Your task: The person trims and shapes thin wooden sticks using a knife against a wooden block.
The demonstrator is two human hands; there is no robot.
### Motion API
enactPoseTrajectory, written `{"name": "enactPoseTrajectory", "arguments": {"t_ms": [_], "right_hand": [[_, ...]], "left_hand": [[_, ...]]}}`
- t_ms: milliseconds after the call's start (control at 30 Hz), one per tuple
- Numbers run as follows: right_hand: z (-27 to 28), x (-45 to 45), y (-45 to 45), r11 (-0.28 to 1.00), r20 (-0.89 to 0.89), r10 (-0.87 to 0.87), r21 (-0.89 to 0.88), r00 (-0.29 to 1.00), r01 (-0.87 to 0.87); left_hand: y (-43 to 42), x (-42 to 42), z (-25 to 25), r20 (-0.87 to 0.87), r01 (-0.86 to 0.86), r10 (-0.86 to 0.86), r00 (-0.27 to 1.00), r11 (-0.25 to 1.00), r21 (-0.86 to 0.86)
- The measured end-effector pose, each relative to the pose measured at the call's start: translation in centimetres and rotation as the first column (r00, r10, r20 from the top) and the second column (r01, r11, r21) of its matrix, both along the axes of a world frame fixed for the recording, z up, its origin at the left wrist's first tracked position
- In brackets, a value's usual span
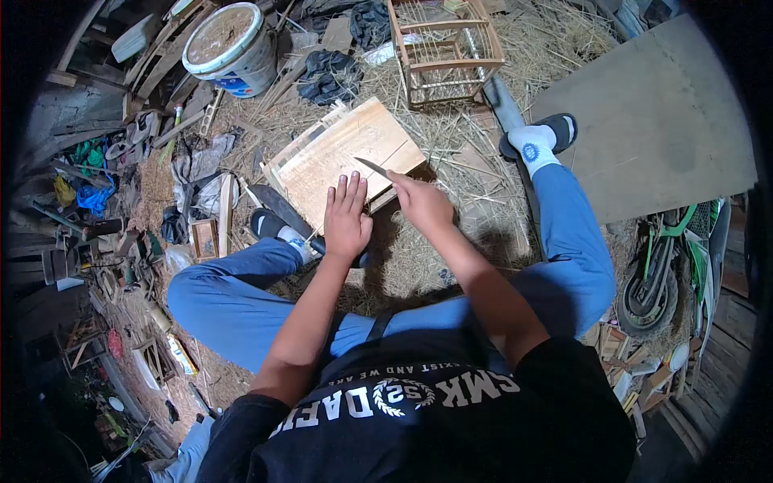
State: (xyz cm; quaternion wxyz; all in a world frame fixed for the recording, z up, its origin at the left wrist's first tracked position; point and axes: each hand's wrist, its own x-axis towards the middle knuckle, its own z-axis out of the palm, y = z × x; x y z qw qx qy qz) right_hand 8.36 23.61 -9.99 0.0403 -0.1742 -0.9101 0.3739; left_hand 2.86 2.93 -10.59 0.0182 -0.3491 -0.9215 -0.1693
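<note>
A pale wooden block (322, 154) with a flat top lies tilted between the feet, thin wood strips along its far left edge. My left hand (347, 219) rests on its near edge, palm down, with the fingers stretched out. In my right hand (420, 203) is a knife (371, 167), its blade pointing left over the block's top, close to the left fingertips. The knife's handle is mostly hidden in the closed fingers. Dark lines cross the board's right part.
Beyond the block stand a wooden frame (451, 60) and a white bucket (229, 52). Black plastic (330, 76) lies near the bucket. At the right are a large flat sheet (652, 121) and a wheel (648, 298). Straw and wood scraps cover the ground.
</note>
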Motion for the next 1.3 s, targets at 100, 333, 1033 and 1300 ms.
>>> {"name": "enactPoseTrajectory", "arguments": {"t_ms": [100,333,1033,1300], "right_hand": [[-0.2,0.0,-0.6,0.998,-0.007,0.053,0.034,0.999,-0.053],[-0.7,0.1,-0.4,0.998,0.006,0.056,0.020,0.998,-0.057],[-0.6,-0.2,1.9,0.997,-0.017,-0.018,0.078,1.000,0.019],[0.5,-1.1,2.1,0.991,0.015,-0.064,0.117,0.998,0.062]], "left_hand": [[0.0,0.0,0.1,0.000,-0.002,0.002,1.000,1.000,0.010],[0.1,0.3,0.3,0.017,0.004,-0.005,1.000,1.000,0.026],[0.0,-0.1,-0.3,0.012,0.014,-0.014,1.000,1.000,0.016],[0.0,0.0,0.0,-0.003,0.007,-0.007,1.000,1.000,0.009]]}}
